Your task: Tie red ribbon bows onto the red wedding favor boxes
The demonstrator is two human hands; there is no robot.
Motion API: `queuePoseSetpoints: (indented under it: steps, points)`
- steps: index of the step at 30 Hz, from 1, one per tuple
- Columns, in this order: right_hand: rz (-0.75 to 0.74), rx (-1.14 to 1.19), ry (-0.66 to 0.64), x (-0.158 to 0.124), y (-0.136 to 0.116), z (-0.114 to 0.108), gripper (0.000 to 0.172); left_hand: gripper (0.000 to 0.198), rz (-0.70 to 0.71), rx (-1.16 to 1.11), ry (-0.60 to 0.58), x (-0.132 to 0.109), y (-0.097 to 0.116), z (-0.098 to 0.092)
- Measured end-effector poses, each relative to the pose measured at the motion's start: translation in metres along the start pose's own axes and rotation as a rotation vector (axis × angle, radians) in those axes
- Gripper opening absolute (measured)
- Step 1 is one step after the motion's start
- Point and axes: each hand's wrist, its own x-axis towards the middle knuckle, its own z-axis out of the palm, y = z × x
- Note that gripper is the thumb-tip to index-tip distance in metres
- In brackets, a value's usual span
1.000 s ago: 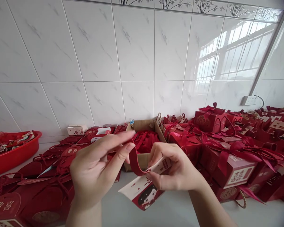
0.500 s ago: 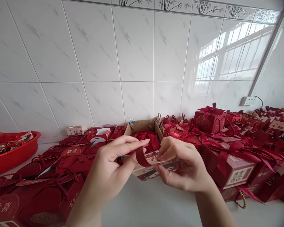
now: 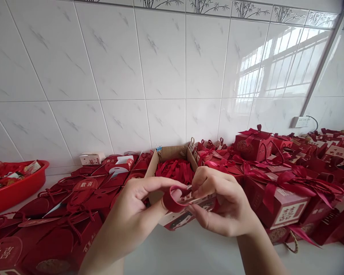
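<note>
A small red-and-cream gift box (image 3: 176, 220) with printed patterns is between my hands, above the pale tabletop (image 3: 174, 252). From its top rises a loop of dark red ribbon (image 3: 172, 202). My left hand (image 3: 140, 208) has its thumb and fingers closed around this loop. Bent fingers and thumb of my right hand (image 3: 222, 204) pinch the top edge of the box near the ribbon's base. What exactly lies between those fingertips is hidden. Just behind, an open cardboard box (image 3: 152, 164) contains a heap of red ribbons (image 3: 176, 170).
Flat-topped red gift boxes (image 3: 86, 191) crowd the left side. Beyond them a red plastic basin (image 3: 23, 191) holds wrapped items. Ribbon-tied gift boxes (image 3: 278, 202) are piled on the right. A tiled wall (image 3: 166, 72) closes the back, with a power socket (image 3: 301, 122).
My left hand has lowered slightly, and its fingers have pushed further into the ribbon loop, which now looks rounder and wider. The right hand has barely moved.
</note>
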Motion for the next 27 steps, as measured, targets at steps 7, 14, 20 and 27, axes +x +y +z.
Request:
queuePoseSetpoints:
  steps: [7,14,20,27]
  points:
    - [-0.007,0.002,-0.004,0.0003,-0.0011,-0.0002,0.019,0.016,0.022,0.043,0.015,-0.0012,-0.0013,-0.0013]
    - [-0.014,0.023,-0.002,0.0009,-0.0015,-0.0005,0.021,0.013,0.037,0.030,-0.011,-0.0006,0.0025,-0.0007]
    - [0.005,-0.027,-0.001,0.0013,-0.0046,-0.0022,0.015,0.014,0.071,0.074,-0.057,0.0006,0.0055,-0.0008]
    - [-0.110,-0.059,0.042,-0.0002,-0.0041,-0.0030,0.017,0.015,0.208,0.037,-0.188,-0.0007,0.0050,-0.0080]
